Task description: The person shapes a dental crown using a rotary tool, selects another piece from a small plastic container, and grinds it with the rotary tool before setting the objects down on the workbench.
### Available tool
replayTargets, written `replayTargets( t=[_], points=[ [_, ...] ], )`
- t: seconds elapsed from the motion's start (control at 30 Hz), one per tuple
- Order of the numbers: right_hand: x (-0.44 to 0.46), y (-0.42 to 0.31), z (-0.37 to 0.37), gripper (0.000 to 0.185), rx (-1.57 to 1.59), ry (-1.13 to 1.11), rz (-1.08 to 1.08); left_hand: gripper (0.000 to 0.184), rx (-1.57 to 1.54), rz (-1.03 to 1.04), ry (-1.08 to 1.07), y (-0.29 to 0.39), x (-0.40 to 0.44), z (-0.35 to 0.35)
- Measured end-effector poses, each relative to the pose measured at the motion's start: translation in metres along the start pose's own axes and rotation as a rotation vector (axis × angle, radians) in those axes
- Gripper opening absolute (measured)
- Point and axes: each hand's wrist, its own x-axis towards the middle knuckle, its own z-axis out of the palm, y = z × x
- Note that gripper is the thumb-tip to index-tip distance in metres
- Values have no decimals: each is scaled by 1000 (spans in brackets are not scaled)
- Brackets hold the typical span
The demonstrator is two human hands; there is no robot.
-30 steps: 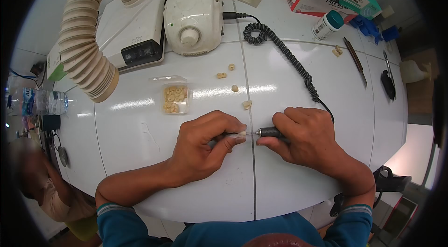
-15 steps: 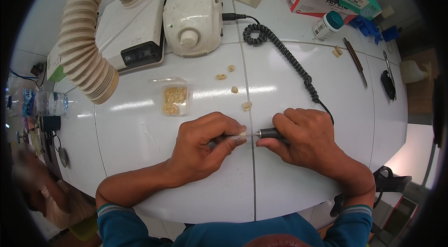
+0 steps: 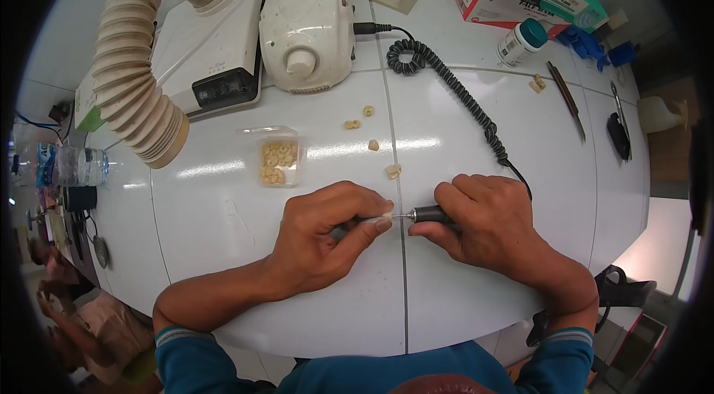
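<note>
Pinching a pale piece in from the near edge of the desk, the left hand faced the drill clasped by the right hand, bit pointing leftward at the piece.

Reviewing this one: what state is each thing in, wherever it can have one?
Left hand, pinching small pale piece
Right hand, gripping rotary handpiece
Rotary handpiece, bit fitted; spinning or not, can't tell
Clear plastic box, lid open
Coiled cord, plugged into control unit
White bottle, capped
Ribbed hose, bent
</note>
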Motion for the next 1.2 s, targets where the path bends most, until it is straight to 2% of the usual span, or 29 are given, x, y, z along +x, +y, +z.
replayTargets(
  t=[0.17,0.37,0.57,0.67,0.87,1.2],
  points=[
    [0,0,0,57,7,-3,4,16,-108,2,41,-7,-3,2],
    [1,0,1,57,-8,18,-3,15,-239,-176,44,-2,-5,4],
    [1,0,0,57,-3,-1,0,16,-52,-61,17,-1,-3,-1],
    [0,1,0,57,-5,14,-9,14,-105,-43,15,-4,-2,0],
    [0,0,1,56,-3,14,3,12,-225,-137,3,-2,-4,1],
    [1,0,0,55,6,16,8,14,-219,-135,-60,-4,-5,-2]
  ],
)
